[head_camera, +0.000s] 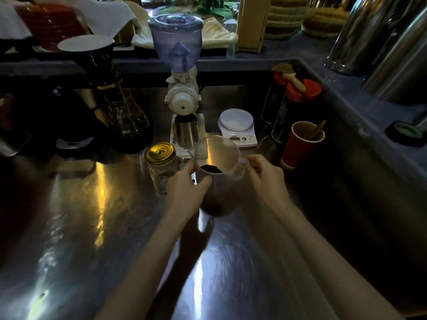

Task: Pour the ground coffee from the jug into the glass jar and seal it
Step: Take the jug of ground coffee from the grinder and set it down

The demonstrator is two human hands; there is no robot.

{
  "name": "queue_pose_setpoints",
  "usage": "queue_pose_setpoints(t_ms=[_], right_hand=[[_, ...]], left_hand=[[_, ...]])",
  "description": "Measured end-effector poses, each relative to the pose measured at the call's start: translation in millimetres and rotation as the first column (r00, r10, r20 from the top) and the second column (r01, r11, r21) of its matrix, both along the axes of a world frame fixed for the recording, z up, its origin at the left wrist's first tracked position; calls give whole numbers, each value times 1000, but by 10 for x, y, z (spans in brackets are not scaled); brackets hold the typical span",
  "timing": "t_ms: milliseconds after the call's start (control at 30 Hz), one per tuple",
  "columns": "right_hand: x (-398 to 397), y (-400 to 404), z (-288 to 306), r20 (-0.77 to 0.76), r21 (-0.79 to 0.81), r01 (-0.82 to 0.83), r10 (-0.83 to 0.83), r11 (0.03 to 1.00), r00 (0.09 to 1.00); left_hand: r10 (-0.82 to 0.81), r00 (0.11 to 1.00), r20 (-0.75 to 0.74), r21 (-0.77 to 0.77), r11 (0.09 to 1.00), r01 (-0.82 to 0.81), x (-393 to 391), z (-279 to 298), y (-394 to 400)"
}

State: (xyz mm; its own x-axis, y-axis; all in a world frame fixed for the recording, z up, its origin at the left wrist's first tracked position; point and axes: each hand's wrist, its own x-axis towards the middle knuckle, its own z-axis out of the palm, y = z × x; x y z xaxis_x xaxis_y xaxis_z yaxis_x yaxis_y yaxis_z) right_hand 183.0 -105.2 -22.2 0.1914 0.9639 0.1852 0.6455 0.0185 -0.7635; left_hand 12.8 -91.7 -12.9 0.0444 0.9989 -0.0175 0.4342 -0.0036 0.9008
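While the glass jar (162, 172) is sitting on the steel bench (76, 227) with its gold lid (161, 153) on top, nothing can be going into it, so that lid is needing to come off first. Can't tell if it's screwed tight or just resting there, the light is too dim for that.

Moving right, the left hand (186, 192) is wrapping around the near side of the clear plastic jug (216, 174), fingers curled onto the wall, so it's holding the jug body. The jug is sitting just beside the jar, close to touching it, and the ground coffee (211, 169) is showing as a small dark heap down inside.

Further right, the right hand (265, 179) is pinching at the handle side of the jug, closed on it as far as I can make out.

Behind all this the white grinder (182, 98) and the small scale (236, 125) are standing, and a red paper cup (300, 144) is off to the right.

What I'd be worrying about: the jug mouth is looking much wider than the jar opening, so a quick tip is probably sending grounds over the rim onto the bench. Also, both hands being busy, an elbow or jug bump could be knocking the light jar over
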Motion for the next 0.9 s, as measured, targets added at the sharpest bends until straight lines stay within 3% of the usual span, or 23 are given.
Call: queue_pose_setpoints(t_ms=[133, 500, 900], right_hand=[[-21, -351, -17, -35, -8, 25, -25, 1000, 999], [-8, -1177, -553, -22, -63, 141, -143, 988, 989], [90, -1352, -744, -7, -87, 191, -193, 978, 981]], left_hand=[[-19, 999, -30, 51, 998, 21, -66, -25, -297], [-130, 992, 0, -49, 990, 130, -35, -324, -951], [-175, 981, -85, 36, 983, 178, 91, -602, -1149]])
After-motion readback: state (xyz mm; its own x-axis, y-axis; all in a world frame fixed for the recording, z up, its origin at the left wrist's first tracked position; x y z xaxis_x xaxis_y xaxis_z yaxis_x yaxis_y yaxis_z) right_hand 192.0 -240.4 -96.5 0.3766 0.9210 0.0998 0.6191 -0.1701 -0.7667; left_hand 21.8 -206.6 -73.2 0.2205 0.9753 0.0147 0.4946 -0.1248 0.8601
